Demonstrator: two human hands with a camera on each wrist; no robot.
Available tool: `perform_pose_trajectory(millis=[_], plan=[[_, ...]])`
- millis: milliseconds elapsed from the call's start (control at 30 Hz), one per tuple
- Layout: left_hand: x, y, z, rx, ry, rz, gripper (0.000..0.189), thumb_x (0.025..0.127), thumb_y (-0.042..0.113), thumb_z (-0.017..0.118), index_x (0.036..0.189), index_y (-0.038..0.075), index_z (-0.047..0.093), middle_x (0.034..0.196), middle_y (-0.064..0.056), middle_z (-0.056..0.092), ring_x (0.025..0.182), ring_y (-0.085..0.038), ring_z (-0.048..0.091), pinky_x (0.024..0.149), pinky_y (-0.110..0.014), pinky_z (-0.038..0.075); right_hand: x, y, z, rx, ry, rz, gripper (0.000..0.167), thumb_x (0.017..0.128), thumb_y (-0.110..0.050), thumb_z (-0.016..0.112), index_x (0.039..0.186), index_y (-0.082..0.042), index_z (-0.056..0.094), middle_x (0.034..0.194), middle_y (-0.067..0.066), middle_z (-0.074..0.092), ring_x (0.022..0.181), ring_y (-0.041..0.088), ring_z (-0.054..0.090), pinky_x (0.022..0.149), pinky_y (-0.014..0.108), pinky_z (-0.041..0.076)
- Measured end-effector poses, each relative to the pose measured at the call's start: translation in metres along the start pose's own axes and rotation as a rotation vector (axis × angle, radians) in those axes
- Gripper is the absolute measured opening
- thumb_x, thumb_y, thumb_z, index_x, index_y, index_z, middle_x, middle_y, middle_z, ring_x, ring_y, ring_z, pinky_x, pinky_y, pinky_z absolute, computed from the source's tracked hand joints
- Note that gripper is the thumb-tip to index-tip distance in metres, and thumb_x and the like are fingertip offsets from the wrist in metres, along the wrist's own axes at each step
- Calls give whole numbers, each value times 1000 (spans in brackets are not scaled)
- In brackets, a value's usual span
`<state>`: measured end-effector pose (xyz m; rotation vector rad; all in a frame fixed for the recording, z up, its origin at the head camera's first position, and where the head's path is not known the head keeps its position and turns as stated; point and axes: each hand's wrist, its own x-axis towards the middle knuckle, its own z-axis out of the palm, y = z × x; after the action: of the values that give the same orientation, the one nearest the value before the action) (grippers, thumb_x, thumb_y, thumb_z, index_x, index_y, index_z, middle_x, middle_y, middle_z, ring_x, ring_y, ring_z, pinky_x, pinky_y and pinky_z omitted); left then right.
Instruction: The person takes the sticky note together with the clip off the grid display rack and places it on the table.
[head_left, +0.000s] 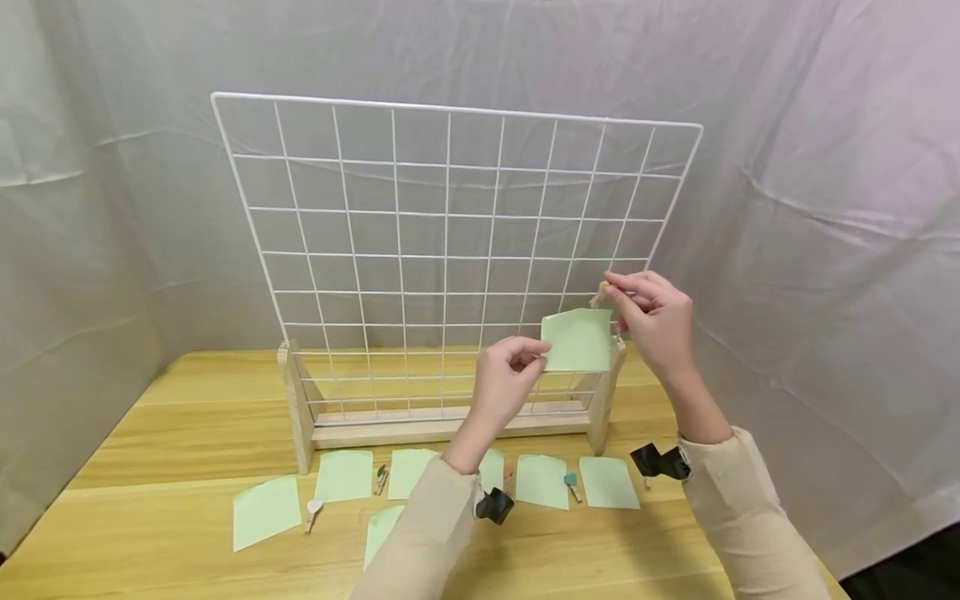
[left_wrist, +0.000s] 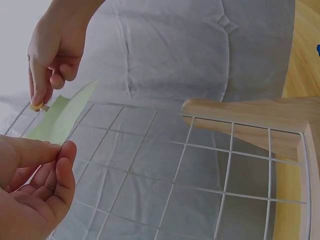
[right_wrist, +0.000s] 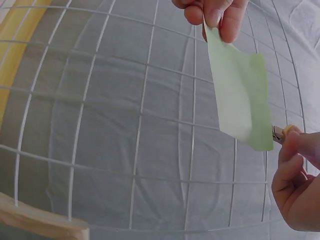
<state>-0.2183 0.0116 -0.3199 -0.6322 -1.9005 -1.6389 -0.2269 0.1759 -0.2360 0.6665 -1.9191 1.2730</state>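
My left hand point(head_left: 508, 375) pinches the left edge of a pale green paper sheet point(head_left: 577, 340) between thumb and fingers. A small wooden clothespin point(head_left: 597, 297) with a yellow ornament is pinched in my right hand point(head_left: 660, 321), close to the sheet's upper right corner. In the right wrist view the clothespin point(right_wrist: 278, 134) has its tip right at the sheet's edge, and the paper point(right_wrist: 237, 90) bends slightly. Behind the sheet stands a white wire grid point(head_left: 446, 212), at its lower right part. The left wrist view shows the sheet point(left_wrist: 62, 117) held before the grid wires.
Wooden feet point(head_left: 296, 408) and a crossbar point(head_left: 450, 429) support the grid. Several green sheets point(head_left: 266, 510) lie on the wooden table point(head_left: 165, 492), with decorated clothespins among them, including a white one point(head_left: 312, 514) and a teal one point(head_left: 572, 485). Grey cloth point(head_left: 112, 250) hangs behind.
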Motion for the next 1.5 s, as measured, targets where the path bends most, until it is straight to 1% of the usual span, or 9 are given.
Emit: perform_pose_trajectory(millis=[267,500,700,833,967,1067,1200,1300,1500], plan=[[-11,-5,-8,3,8,-36,12,76,-8,61,86,-3,67,72,-11,64,58,-14,56,55,-20,46,-11,20,3,94,24,37,8,76,7,64,83,11,61,71,-4,62,36,8,41,36,15,32],[-21,-7,-15,-9,-14,-78,12,77,-6,62,88,-4,67,75,-12,65,60,-17,57,55,-20,45,-19,8,4,153,31,60,6,75,16,60,78,16,54,69,-9,60,36,9,40,37,14,32],[-29,-8,-21,-25,-13,-107,12,77,-7,63,88,-5,66,75,-13,64,61,-23,57,55,-19,43,-28,13,4,135,6,64,6,76,16,59,80,11,58,68,-5,61,38,5,41,37,15,34],[-35,-10,-23,-13,-21,-128,12,77,-8,62,88,-5,66,73,-13,64,61,-20,57,55,-20,44,-35,25,2,101,-11,55,6,78,12,59,83,13,59,70,7,62,39,5,42,38,15,34],[-44,-16,-27,-11,-21,-167,12,77,-8,62,88,-4,66,73,-12,64,61,-19,57,55,-20,45,-40,19,2,91,-27,45,5,78,13,58,83,14,58,71,13,61,40,6,42,39,16,35],[-50,-21,-30,-30,-20,-194,11,78,-8,61,88,-5,66,72,-12,64,62,-23,58,55,-20,45,-42,10,2,108,-33,41,5,77,16,57,82,16,57,69,17,60,39,6,42,38,16,36],[-55,-24,-33,-44,-21,-212,11,78,-7,61,88,-5,66,72,-12,64,61,-21,58,55,-20,45,-45,7,2,136,-36,50,7,76,19,55,82,17,57,68,16,60,39,5,42,38,16,35],[-57,-21,-35,-28,-20,-236,11,79,-7,61,88,-4,66,72,-12,64,61,-20,57,55,-20,45,-48,15,2,141,-47,75,7,77,17,56,83,15,58,69,1,62,39,5,42,37,16,34],[-65,-28,-36,0,-23,-268,10,79,-4,63,88,-2,66,72,-9,63,61,-16,56,55,-20,45,-56,15,3,167,-63,120,7,77,17,57,83,15,59,72,-1,63,39,7,43,38,16,35]])
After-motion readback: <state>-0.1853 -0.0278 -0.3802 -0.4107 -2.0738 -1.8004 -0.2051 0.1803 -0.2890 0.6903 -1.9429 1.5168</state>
